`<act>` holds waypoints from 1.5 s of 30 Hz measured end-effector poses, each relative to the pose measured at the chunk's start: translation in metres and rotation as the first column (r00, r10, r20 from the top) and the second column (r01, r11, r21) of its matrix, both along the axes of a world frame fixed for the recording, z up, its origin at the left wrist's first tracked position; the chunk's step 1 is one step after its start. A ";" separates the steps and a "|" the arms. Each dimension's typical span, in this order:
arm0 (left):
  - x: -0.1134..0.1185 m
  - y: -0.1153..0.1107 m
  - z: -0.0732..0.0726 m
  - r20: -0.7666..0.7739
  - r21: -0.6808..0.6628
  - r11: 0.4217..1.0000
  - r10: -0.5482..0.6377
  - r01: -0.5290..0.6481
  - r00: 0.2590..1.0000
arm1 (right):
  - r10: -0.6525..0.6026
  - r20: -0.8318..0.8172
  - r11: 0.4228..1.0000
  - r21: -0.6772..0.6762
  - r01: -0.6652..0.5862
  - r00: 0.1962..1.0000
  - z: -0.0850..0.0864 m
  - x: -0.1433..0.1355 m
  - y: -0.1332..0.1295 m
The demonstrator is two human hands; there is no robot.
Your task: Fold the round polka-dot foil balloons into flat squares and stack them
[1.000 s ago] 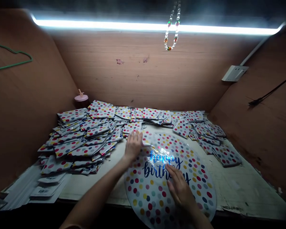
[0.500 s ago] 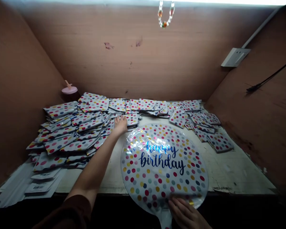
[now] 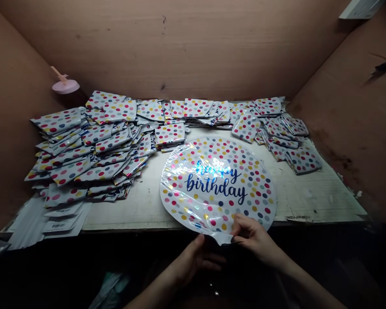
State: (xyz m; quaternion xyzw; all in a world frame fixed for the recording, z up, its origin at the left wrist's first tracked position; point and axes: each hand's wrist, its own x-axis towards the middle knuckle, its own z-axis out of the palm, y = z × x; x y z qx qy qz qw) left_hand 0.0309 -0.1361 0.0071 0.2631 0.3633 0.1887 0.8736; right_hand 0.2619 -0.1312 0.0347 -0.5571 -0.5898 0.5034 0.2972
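A flat, uninflated foil balloon (image 3: 212,210) with coloured dots and "happy birthday" in blue script lies on the table, its lower edge and neck hanging over the front. My right hand (image 3: 249,236) pinches the balloon's lower edge just right of the neck. Just below that edge, left of the neck, my left hand (image 3: 197,259) is open, thumb up and fingers spread; I cannot tell whether the thumb touches the foil. Folded dotted foil balloons (image 3: 104,161) are piled in overlapping stacks to the left. One small folded stack (image 3: 170,135) sits just behind the flat balloon.
More folded balloons (image 3: 197,108) line the back, and others (image 3: 304,159) lie at the right. White cards with barcodes (image 3: 62,225) sit at the left front edge. A pink-lidded cup (image 3: 66,87) stands in the back left corner. Wooden panels (image 3: 193,51) enclose the table (image 3: 315,197).
My left hand has come back from the small folded stack to the balloon's lower edge. My right hand now pinches that edge instead of resting on it. The view has tilted down.
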 end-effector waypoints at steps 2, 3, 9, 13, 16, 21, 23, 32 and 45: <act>0.012 0.000 0.000 -0.042 -0.113 0.989 0.095 -0.099 0.995 | 0.053 0.065 0.997 0.048 -0.056 0.996 -0.001 -0.003 -0.002; 0.014 0.000 0.002 -0.073 -0.129 0.984 0.113 -0.122 0.991 | 0.091 0.113 0.990 0.098 -0.102 0.989 -0.002 -0.004 -0.003; 0.013 0.002 0.008 -0.016 -0.130 0.969 0.211 -0.211 0.977 | 0.228 0.329 0.877 0.338 -0.340 0.916 -0.003 -0.013 -0.006; 0.015 -0.003 0.002 -0.015 -0.035 0.949 0.313 -0.313 0.950 | 0.267 0.027 0.963 0.038 -0.268 0.963 0.002 -0.015 0.003; 0.015 -0.009 -0.005 -0.105 0.048 0.930 0.368 -0.365 0.924 | 0.148 -0.192 0.963 -0.197 -0.186 0.970 0.011 -0.009 0.020; 0.008 -0.022 -0.022 -0.161 0.079 0.970 0.239 -0.229 0.958 | -0.178 0.102 0.983 -0.015 0.181 0.979 0.031 0.017 0.101; -0.001 -0.025 -0.023 -0.210 0.173 0.975 0.173 -0.138 0.962 | -0.208 0.406 0.977 0.131 0.168 0.890 0.033 0.025 0.146; -0.032 0.032 0.073 -0.429 0.900 0.321 0.774 0.296 0.466 | -0.248 0.693 0.955 0.293 0.050 0.677 -0.003 0.013 0.206; -0.060 0.082 0.008 -0.476 0.864 0.386 0.835 0.323 0.276 | -0.314 0.731 0.931 0.362 0.045 0.606 -0.036 0.039 0.217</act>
